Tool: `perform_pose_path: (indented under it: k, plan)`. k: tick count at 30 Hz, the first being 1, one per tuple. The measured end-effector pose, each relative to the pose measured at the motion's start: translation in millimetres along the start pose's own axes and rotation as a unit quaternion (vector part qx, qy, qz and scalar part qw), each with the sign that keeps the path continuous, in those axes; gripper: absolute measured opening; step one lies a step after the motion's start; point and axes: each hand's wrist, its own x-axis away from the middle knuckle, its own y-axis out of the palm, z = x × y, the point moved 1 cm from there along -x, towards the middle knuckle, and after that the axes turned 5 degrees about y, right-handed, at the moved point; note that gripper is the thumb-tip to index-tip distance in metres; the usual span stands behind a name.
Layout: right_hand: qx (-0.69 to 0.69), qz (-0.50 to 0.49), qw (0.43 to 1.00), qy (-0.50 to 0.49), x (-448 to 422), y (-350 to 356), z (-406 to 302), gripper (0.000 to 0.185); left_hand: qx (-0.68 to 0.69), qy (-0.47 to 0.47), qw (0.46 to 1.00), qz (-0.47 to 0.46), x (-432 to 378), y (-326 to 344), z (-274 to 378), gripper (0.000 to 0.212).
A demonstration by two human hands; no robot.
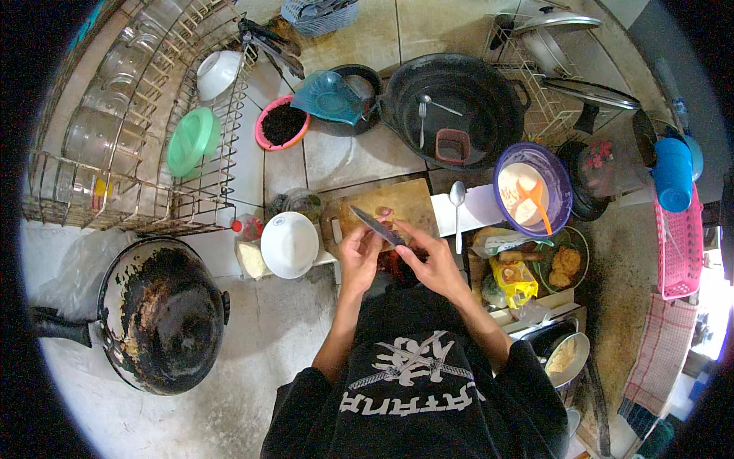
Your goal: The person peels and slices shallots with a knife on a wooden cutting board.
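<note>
A kitchen knife point(373, 222) slants over the wooden cutting board point(413, 198), its tip pointing to the far left. My right hand point(430, 258) grips it at the near end, thumb and forefinger on either side. My left hand point(362, 252) is right beside the blade with its fingers curled. Whether those fingers pinch something behind the blade is hidden. Small purplish pieces, apparently shallot or onion point(385, 212), lie on the board just beyond the knife.
Left of the board are a white bowl point(289, 245), a wire dish rack point(229, 143) and a blackened pan point(166, 315). Right are a metal spoon point(457, 195) and a purple bowl point(565, 172) of pale batter with an orange spoon point(534, 198). Behind stands a large dark basin point(476, 120).
</note>
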Motion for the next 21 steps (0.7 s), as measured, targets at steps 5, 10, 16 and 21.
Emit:
perform_pose_path:
  k: [5, 10, 16, 21]
  plan:
    - [0.015, -0.001, 0.998, -0.058, -1, 0, -7, 0.044, -0.025, -0.007, 1.000, -0.010, 2, -1, 7, 0.026]
    - [0.014, 0.008, 0.993, -0.116, -2, 3, -7, 0.043, 0.013, 0.009, 1.000, -0.020, 3, -7, 1, 0.025]
    - [0.021, 0.020, 0.991, -0.130, 0, 6, -6, 0.042, 0.013, -0.003, 1.000, -0.018, 4, -8, 8, 0.024]
    - [0.045, 0.030, 0.992, -0.116, 2, 6, -8, 0.040, -0.006, -0.009, 0.999, -0.032, 4, -7, 15, 0.025]
